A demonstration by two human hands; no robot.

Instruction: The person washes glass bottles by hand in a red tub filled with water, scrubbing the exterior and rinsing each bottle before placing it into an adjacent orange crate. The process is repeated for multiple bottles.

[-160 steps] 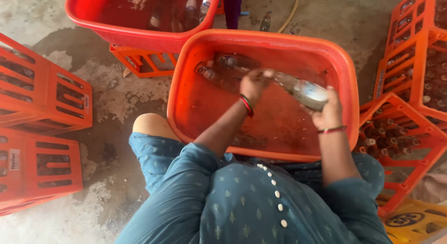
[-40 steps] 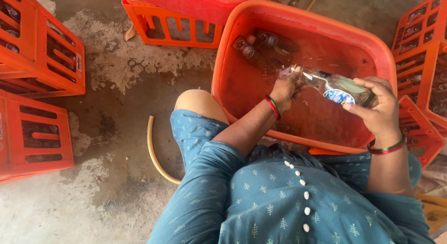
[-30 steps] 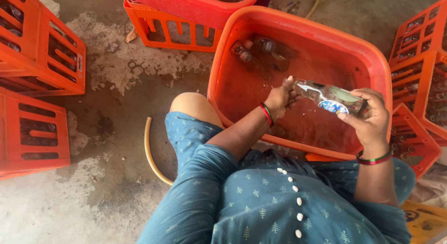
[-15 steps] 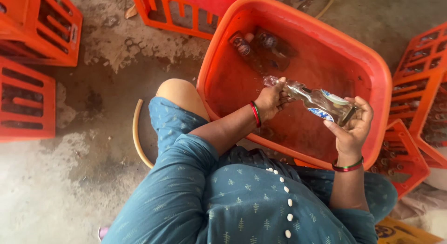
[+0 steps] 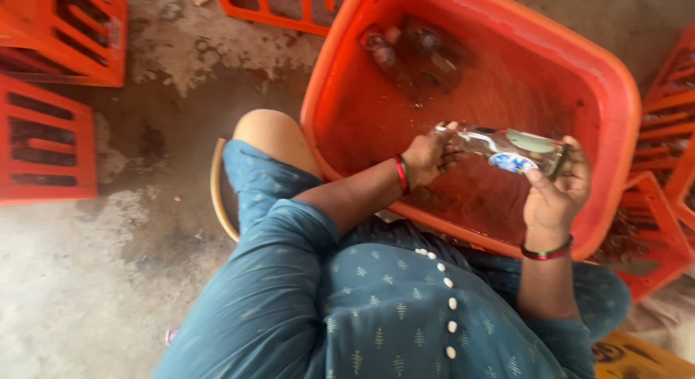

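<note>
I hold a clear glass bottle (image 5: 507,149) with a blue and white label sideways over a large orange tub (image 5: 621,97). My left hand (image 5: 428,156) grips its neck end. My right hand (image 5: 556,194) holds its base end, thumb on the label. Several more glass bottles (image 5: 413,53) lie in the water at the tub's far left corner. Red bangles sit on both my wrists.
Orange plastic crates (image 5: 51,82) stand to the left on the wet concrete floor, and another (image 5: 289,6) behind the tub. More orange crates (image 5: 659,198) with bottles are at the right. A tan hose (image 5: 217,198) curves by my left knee.
The view has shifted so the tub sits further right and closer. Both hands keep hold of the bottle, which has stayed sideways over the tub and turned slightly.
</note>
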